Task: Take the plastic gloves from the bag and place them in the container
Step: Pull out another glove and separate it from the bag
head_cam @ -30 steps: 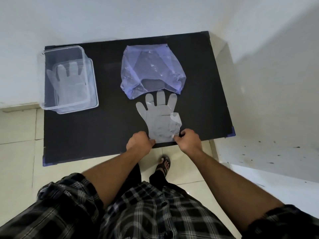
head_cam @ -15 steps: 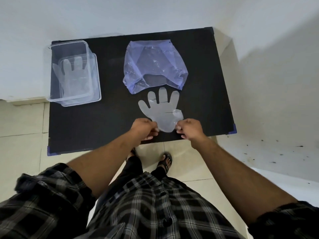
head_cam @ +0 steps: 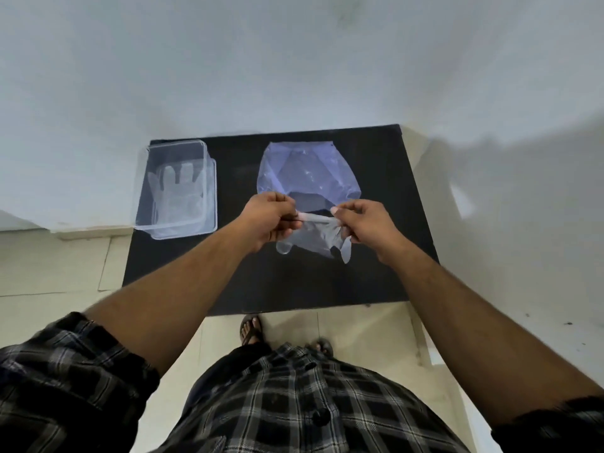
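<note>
While both of our hands are raised above the black mat [head_cam: 228,282], we hold one plastic glove [head_cam: 315,238] by its cuff edge, stretched between them. Our left hand [head_cam: 269,220] is closed in a pinch on one end, and our right hand [head_cam: 366,223] pinches the other end; the glove fingers hang down. We judge this is the carrying step. The blue bag [head_cam: 307,171] lies open behind the hands, and the clear container [head_cam: 209,191], at the left of the mat, already has a glove inside [head_cam: 176,194]. Next we must move the glove left over the container and release it there.
</note>
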